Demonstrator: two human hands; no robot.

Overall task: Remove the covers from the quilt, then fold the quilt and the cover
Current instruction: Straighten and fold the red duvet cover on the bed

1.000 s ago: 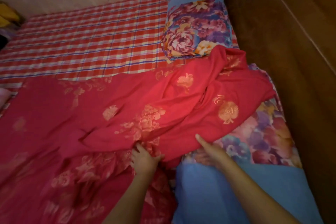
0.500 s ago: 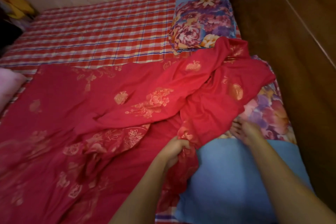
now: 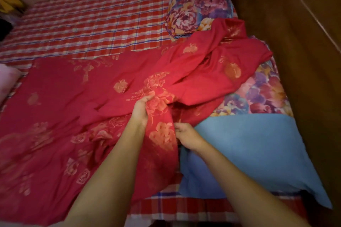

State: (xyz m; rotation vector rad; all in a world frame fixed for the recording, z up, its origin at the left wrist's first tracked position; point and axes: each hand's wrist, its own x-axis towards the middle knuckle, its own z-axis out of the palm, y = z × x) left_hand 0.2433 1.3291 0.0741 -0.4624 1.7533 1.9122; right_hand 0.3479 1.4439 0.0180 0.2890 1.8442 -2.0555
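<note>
Our left hand (image 3: pixel 142 109) bunches the red cover (image 3: pixel 73 88), spread across the frame's centre and left on the bed (image 3: pixel 83 20); our right hand (image 3: pixel 187 137) pinches its edge. We should find matching corners and pull taut before folding.

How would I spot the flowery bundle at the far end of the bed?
Follow the wooden panel along the bed's right side to the far end of the checked sheet. A plump bundle in purple and pink flowers sits there. Unlike the flat flowery blue cloth nearer, it is thick and lies beyond the red cover.
</note>
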